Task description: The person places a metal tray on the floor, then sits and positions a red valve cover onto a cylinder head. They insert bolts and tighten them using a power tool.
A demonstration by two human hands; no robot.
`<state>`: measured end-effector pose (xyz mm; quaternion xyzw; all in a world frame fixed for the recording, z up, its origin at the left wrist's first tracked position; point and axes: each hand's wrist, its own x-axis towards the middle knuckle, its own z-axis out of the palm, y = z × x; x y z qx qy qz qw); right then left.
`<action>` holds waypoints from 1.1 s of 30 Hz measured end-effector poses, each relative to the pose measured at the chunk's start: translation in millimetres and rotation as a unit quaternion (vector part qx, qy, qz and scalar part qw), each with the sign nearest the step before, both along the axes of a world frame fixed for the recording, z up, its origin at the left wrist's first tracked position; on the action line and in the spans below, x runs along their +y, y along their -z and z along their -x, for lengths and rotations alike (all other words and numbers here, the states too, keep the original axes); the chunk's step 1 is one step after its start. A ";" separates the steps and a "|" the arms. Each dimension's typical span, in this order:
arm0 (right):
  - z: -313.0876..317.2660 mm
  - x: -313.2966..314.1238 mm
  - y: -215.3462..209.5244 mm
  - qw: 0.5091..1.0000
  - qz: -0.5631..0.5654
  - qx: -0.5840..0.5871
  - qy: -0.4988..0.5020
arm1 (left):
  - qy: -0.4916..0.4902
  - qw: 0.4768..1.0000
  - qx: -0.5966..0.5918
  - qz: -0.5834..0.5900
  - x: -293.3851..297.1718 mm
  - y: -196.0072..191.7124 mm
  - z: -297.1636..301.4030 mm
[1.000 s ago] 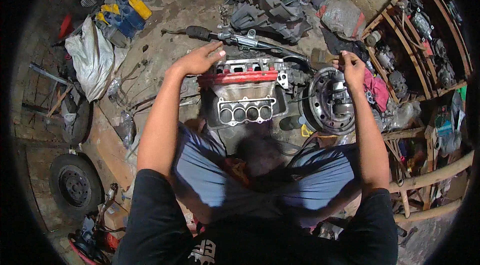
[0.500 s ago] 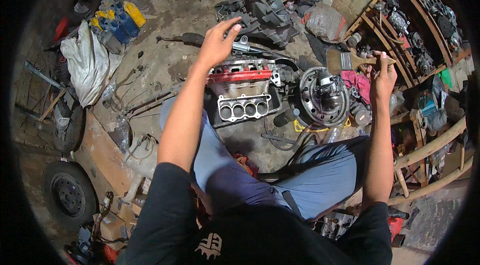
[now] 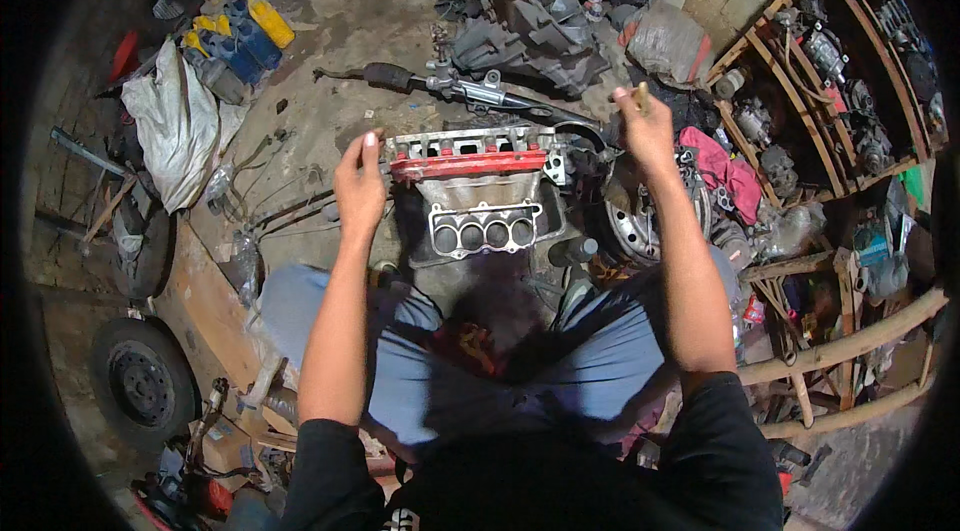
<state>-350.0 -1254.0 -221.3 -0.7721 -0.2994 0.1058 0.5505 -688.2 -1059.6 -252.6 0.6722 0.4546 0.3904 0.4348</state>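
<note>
A metal engine part [image 3: 470, 189], which looks like an intake manifold, lies in front of me with a red strip across its upper part. Several round ports [image 3: 487, 235] line its near flange. Beside its left end is my left hand [image 3: 360, 193], fingers loosely bent and apart, holding nothing visible; whether it touches the metal I cannot tell. To the right of the manifold, my right hand [image 3: 648, 139] is raised with its fingers closed round a paintbrush; only the wooden handle [image 3: 641, 97] shows, and the bristles are hidden.
A wheel rim [image 3: 630, 223] stands under my right forearm, with a pink cloth [image 3: 722, 176] to its right. Beyond the manifold lies a steering rack [image 3: 480, 91]. Wooden shelves [image 3: 790, 81] of parts stand at right; a tyre [image 3: 143, 386] lies at left.
My right hand has swung left and nearer the manifold with the paintbrush. My left hand has come down from above the manifold to its left end. The view has shifted slightly.
</note>
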 end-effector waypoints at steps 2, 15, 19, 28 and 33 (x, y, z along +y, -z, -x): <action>0.5 16.0 14.2 0.996 0.030 -0.074 -0.047 | -0.025 0.998 0.023 0.053 8.1 20.7 6.9; 3.2 32.2 150.5 0.967 0.243 0.066 -0.050 | -0.030 0.964 0.232 0.130 20.5 146.7 -24.2; 9.6 46.2 206.1 0.960 0.257 0.110 -0.016 | -0.112 0.956 0.185 0.200 21.1 141.5 -44.2; 39.5 98.8 226.0 0.932 0.274 0.235 -0.003 | -0.159 0.896 -0.017 0.414 47.7 149.2 -42.7; 24.7 98.5 264.7 0.927 0.277 0.241 0.081 | -0.165 0.873 -0.069 0.454 49.4 149.1 -69.3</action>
